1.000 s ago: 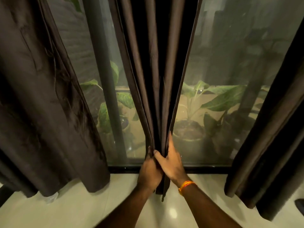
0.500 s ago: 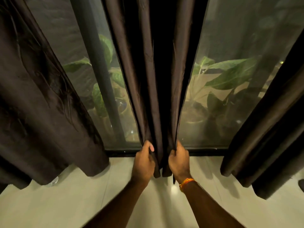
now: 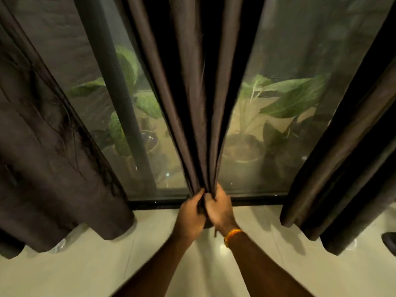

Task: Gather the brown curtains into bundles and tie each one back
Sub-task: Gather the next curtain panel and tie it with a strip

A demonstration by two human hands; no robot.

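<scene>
The middle brown curtain (image 3: 192, 88) hangs in front of the window, its folds pinched into a narrow bundle near the hem. My left hand (image 3: 189, 214) and my right hand (image 3: 220, 207) grip that bundle side by side, knuckles touching, just above the floor. The curtain's bottom edge is hidden behind my hands. A second brown curtain (image 3: 49, 159) hangs loose at the left, a third brown curtain (image 3: 347, 159) at the right. No tie-back is visible.
A large glass window (image 3: 276, 50) with a dark vertical frame bar (image 3: 111, 67) and black bottom rail (image 3: 257, 200) stands behind the curtains. Potted green plants (image 3: 291, 99) sit outside. The pale tiled floor (image 3: 85, 269) reflects light. A dark object (image 3: 389, 241) lies at the far right.
My hands were apart on the two sides of the middle curtain half a second ago. They have come together, squeezing the folds into one tight bundle.
</scene>
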